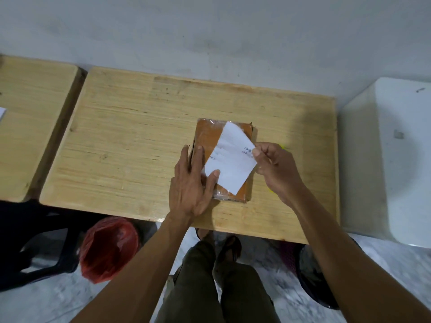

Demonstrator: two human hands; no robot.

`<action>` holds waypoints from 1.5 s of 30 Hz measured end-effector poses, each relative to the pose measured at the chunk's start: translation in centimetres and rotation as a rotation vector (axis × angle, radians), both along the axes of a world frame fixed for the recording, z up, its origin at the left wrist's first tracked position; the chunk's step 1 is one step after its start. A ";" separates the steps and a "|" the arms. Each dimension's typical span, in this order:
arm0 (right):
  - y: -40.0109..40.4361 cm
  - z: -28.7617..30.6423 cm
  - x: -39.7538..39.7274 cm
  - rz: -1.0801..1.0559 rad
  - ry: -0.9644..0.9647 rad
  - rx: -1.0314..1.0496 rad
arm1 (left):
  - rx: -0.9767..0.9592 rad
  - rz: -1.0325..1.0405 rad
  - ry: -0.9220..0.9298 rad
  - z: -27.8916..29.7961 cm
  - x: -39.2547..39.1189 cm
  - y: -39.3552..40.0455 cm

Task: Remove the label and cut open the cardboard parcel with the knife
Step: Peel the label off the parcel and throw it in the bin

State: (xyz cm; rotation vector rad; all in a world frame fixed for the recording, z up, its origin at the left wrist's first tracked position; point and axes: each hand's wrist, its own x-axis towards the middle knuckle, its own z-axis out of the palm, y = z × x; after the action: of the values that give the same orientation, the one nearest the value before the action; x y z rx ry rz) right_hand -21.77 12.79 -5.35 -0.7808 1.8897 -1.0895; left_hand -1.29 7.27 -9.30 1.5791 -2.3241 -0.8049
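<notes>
The cardboard parcel, wrapped in clear film, lies flat on the wooden table. The left hand presses it down with fingers spread; the right hand pinches the white label, seemingly partly peeled.

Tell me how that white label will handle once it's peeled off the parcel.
The label is probably thin and floppy: it bends where the right hand lifts it. Likely very light. Its underside may cling to the taped parcel.

one parcel, one label, two hands, two tables
</notes>
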 end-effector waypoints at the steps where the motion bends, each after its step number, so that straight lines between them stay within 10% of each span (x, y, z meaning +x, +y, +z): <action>1: 0.4 0.3 -0.2 -0.033 -0.020 -0.013 | 0.000 0.000 -0.010 0.1 0.1 0.1; 8: 2.3 4.4 -0.3 -0.146 -0.125 -0.114 | 0.053 -0.005 -0.033 2.1 1.1 0.8; 17: 5.7 11.0 1.0 -0.133 -0.229 -0.231 | -0.129 -0.066 0.435 15.4 -0.1 3.4; 24: 7.0 13.0 1.5 -0.180 -0.276 -0.275 | 0.117 0.019 0.559 17.4 -1.3 4.2; 45: 4.6 18.4 1.6 0.031 -0.005 -0.341 | 0.227 -0.175 0.714 23.6 0.5 -1.3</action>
State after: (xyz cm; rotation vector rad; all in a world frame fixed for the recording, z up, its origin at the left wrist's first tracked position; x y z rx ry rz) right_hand -20.21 17.38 13.01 -0.9907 1.7017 -1.4128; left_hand -0.79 5.99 14.28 0.9246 -1.8908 -1.4321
